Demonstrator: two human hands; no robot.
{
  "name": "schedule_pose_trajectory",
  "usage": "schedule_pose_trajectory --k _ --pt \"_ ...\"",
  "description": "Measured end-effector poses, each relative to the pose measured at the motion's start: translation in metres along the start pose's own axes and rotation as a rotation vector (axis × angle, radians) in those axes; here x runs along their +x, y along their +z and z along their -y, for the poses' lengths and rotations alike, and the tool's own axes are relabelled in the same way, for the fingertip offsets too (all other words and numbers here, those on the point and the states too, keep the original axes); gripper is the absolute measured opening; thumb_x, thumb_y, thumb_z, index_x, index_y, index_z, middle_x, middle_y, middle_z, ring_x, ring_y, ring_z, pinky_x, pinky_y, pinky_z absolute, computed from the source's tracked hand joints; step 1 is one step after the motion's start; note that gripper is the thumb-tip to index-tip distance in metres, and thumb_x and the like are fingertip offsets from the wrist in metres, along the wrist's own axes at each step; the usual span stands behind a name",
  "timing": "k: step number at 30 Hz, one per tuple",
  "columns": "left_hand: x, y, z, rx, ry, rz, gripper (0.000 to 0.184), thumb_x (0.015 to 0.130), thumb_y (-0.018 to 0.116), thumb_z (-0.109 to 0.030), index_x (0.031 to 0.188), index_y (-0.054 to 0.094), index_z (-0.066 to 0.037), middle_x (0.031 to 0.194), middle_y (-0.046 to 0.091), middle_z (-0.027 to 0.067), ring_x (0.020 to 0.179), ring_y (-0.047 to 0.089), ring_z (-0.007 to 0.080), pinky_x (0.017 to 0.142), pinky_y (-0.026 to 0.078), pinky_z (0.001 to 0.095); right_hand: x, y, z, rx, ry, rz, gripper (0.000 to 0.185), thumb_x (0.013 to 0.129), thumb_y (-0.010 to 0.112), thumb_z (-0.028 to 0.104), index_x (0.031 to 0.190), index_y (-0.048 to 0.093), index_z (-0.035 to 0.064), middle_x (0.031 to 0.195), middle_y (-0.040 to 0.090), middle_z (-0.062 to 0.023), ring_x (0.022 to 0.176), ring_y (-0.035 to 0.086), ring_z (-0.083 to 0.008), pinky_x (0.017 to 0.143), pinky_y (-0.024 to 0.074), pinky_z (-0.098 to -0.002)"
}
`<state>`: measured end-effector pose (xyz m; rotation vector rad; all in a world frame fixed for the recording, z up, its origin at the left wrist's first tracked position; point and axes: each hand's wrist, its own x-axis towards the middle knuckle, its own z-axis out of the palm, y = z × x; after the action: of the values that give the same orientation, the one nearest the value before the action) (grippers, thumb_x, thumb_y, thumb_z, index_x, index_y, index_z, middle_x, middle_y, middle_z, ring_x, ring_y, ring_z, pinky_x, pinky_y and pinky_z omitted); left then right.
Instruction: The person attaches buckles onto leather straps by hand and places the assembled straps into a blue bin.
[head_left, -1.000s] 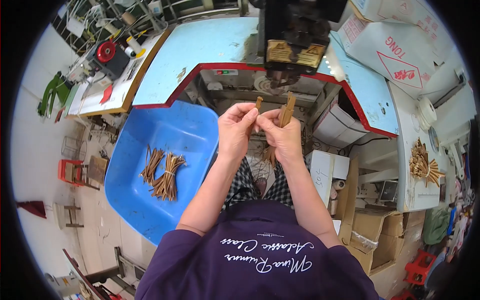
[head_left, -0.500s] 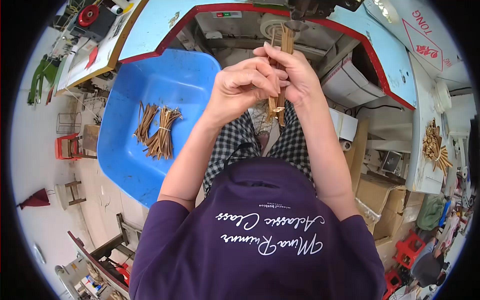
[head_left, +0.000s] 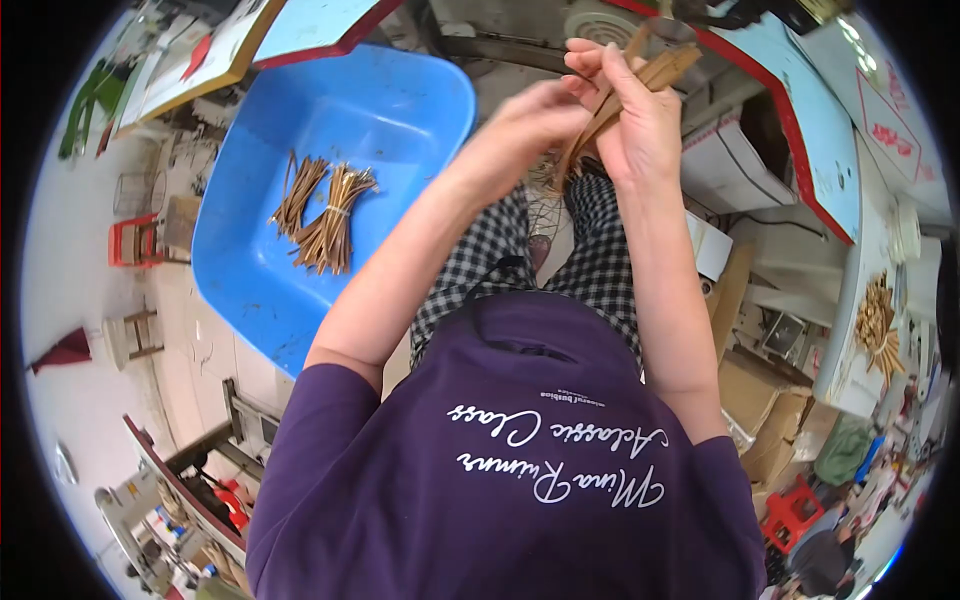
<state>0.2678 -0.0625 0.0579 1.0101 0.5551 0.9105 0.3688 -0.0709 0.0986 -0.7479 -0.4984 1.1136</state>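
Note:
My right hand [head_left: 640, 125] is closed around a bundle of flat brown strips [head_left: 668, 70], which leans up to the right over my knees. The strips' lower ends show below the palm. Close beside it on the left is my left hand [head_left: 530, 130], smeared by motion, its fingers reaching the strips' edge; what they grip cannot be made out. To the left stands a blue tub [head_left: 400, 90]. In it lie a tied bundle of brown strips [head_left: 335, 225] and a smaller bunch of strips [head_left: 298, 195].
A pale blue tabletop with a red edge [head_left: 775, 90] curves round in front, under a dark machine part. Another tied bundle of strips [head_left: 880, 325] lies on the bench at right. Cardboard boxes [head_left: 770, 405] and a red stool [head_left: 795, 512] stand at lower right.
The view has shifted. The held bundle has tilted from nearly upright to slanting up right. My left hand has moved off the lower ends of the strips and is now blurred.

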Motion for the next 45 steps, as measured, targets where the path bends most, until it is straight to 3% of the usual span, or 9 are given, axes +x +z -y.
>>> schedule_pose_trajectory --k 2,5,10,15,30,36,40,43,45 --pt "-0.01 -0.002 -0.003 0.294 0.002 0.209 0.022 0.084 0.055 -0.013 0.1 0.053 0.003 0.088 0.059 0.0115 0.073 0.055 0.0129 0.063 0.042 0.0198 0.0 0.0 -0.009 -0.006 0.062 0.074 0.016 0.087 0.057 0.01 0.091 0.061 -0.0049 0.062 0.053 -0.0055 0.047 0.04 -0.0057 0.042 0.0328 -0.018" --pt "-0.015 -0.028 0.002 0.047 -0.276 0.317 0.014 0.086 0.058 -0.016 0.089 0.053 -0.003 0.068 0.053 0.0023 0.052 0.045 0.0059 0.044 0.031 0.0153 0.002 -0.019 -0.022 -0.024 0.194 0.239 0.013 0.084 0.059 0.009 0.087 0.063 -0.0034 0.058 0.054 -0.0049 0.045 0.042 -0.0064 0.041 0.0333 -0.0184" --pt "-0.053 -0.067 -0.003 0.058 -0.406 0.084 0.015 0.088 0.057 -0.019 0.078 0.053 -0.008 0.053 0.04 -0.0051 0.042 0.031 0.0025 0.036 0.021 0.0164 -0.009 -0.01 -0.046 -0.372 0.31 0.197 0.022 0.081 0.064 0.012 0.095 0.061 -0.0046 0.08 0.061 -0.0095 0.063 0.054 -0.01 0.054 0.0434 -0.0185" --pt "-0.113 -0.178 0.002 -0.011 -0.311 -0.456 0.012 0.089 0.055 -0.017 0.085 0.053 -0.006 0.055 0.04 -0.0062 0.041 0.031 0.0019 0.036 0.021 0.0158 0.005 -0.031 -0.053 -0.575 0.419 0.285 0.021 0.082 0.062 0.014 0.093 0.061 -0.0033 0.083 0.063 -0.01 0.069 0.056 -0.0105 0.058 0.045 -0.0193" --pt "-0.173 -0.42 0.006 1.326 -0.208 -0.923 0.018 0.079 0.06 -0.015 0.083 0.056 0.002 0.067 0.059 0.0136 0.06 0.056 0.0286 0.061 0.046 0.0386 -0.02 -0.03 -0.073 -0.905 0.547 0.565 0.012 0.082 0.056 0.01 0.085 0.062 -0.0007 0.071 0.062 -0.0053 0.057 0.053 -0.0084 0.053 0.0423 -0.0187" --pt "-0.156 -0.444 -0.033 1.473 -0.405 -0.936 0.028 0.078 0.063 -0.017 0.093 0.058 0.005 0.072 0.06 0.0108 0.069 0.058 0.0282 0.067 0.047 0.0361 -0.019 -0.037 -0.076 -0.936 0.572 0.537 0.011 0.083 0.057 0.01 0.084 0.062 -0.0001 0.074 0.063 -0.0069 0.059 0.053 -0.0087 0.053 0.0428 -0.0183" --pt "-0.155 -0.472 -0.022 1.815 -0.129 -0.92 0.033 0.077 0.065 -0.019 0.1 0.06 0.003 0.08 0.063 0.0136 0.074 0.059 0.0294 0.073 0.047 0.0365 -0.015 -0.018 -0.063 -1.01 0.511 0.515 0.01 0.08 0.057 0.007 0.081 0.062 -0.0014 0.072 0.062 -0.0055 0.058 0.052 -0.0093 0.053 0.042 -0.0193" --pt "-0.136 -0.431 -0.073 1.618 0.024 -0.936 0.029 0.077 0.067 -0.02 0.096 0.062 0.002 0.078 0.064 0.0094 0.071 0.059 0.0244 0.072 0.048 0.0307 -0.011 0.024 -0.034 -0.947 0.288 0.44 0.009 0.08 0.055 0.004 0.08 0.062 -0.0022 0.074 0.063 -0.0067 0.058 0.052 -0.0102 0.055 0.0423 -0.0194" --pt "-0.113 -0.37 -0.115 1.225 0.421 -1.088 0.015 0.078 0.063 -0.012 0.082 0.063 0.002 0.071 0.063 0.0087 0.061 0.055 0.0199 0.061 0.046 0.0287 -0.01 0.048 -0.007 -0.815 0.001 0.41 0.009 0.079 0.053 0.0 0.077 0.061 -0.0022 0.075 0.062 -0.0088 0.057 0.05 -0.0117 0.055 0.0408 -0.0193"
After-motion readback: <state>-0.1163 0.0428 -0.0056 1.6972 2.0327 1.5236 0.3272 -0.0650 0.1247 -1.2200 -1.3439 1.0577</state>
